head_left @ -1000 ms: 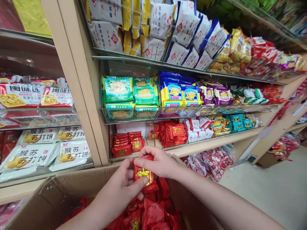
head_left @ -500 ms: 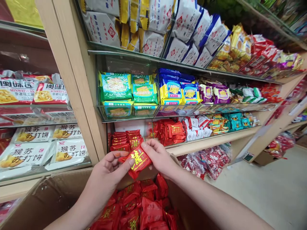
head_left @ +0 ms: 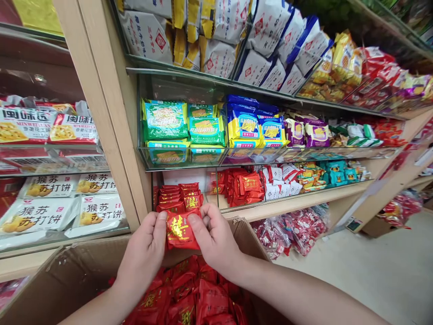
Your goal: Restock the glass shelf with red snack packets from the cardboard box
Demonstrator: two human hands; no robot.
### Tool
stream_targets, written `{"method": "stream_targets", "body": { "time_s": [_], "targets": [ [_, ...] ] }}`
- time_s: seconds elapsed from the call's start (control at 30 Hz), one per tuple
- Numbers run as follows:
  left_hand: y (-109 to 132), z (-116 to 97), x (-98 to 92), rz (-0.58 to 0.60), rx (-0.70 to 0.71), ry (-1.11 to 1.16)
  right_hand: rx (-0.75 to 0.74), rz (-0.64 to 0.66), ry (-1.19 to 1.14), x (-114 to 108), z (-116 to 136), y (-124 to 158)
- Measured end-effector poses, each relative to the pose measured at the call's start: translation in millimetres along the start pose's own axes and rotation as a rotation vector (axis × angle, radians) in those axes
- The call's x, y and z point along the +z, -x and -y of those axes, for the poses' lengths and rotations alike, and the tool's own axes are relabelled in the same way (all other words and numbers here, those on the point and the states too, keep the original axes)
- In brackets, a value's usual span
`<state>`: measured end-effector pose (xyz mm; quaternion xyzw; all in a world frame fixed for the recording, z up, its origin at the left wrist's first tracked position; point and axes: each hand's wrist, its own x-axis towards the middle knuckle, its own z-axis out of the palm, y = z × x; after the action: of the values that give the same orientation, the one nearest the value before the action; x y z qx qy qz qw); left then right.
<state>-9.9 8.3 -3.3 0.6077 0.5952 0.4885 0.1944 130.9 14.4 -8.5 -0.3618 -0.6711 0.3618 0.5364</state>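
A small red packet with gold characters (head_left: 179, 230) is held flat between both hands, its printed face toward me. My left hand (head_left: 145, 243) pinches its left edge, thumb on the front. At the right edge, my right hand (head_left: 216, 239) grips it with the thumb pressed on the face. Just behind the packet, similar red packets (head_left: 174, 195) stand in rows in the lowest shelf bin. Below my hands a cardboard box (head_left: 98, 253) holds a heap of red packets (head_left: 213, 298) of the same look.
Green biscuit packs (head_left: 165, 121) and blue-yellow packs (head_left: 243, 124) fill the glass-fronted shelf above. Loose red packets (head_left: 246, 184) lie in the neighbouring bin. A wooden upright (head_left: 111, 122) separates the left shelves. Bagged goods (head_left: 301, 228) rest on the floor at right.
The packet has turned from a tilt to nearly level and moved slightly left. My left fingers, partly spread before, now close on its left edge; my right hand has shifted lower on it.
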Motion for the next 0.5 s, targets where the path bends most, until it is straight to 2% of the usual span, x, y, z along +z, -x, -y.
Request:
{"method": "stream_targets", "body": {
  "time_s": [0.13,0.23,0.3,0.4,0.5],
  "targets": [
    [-5,-6,-2.9,-0.045,0.104,-0.091,0.051,-0.076,-0.152,1,-5,-1],
    [-5,-11,-2.2,-0.036,0.085,-0.069,0.089,-0.103,-0.298,2,-13,-3],
    [-2,-10,-1.5,-0.003,0.040,-0.044,0.138,-0.069,-0.364,0,-16,-2],
    [3,-6,-2.1,0.031,0.034,-0.054,0.220,0.037,-0.285,-10,-16,2],
    [10,-1,-3.3,0.068,0.082,-0.085,0.174,0.131,-0.082,-25,-12,2]
  ]
}}
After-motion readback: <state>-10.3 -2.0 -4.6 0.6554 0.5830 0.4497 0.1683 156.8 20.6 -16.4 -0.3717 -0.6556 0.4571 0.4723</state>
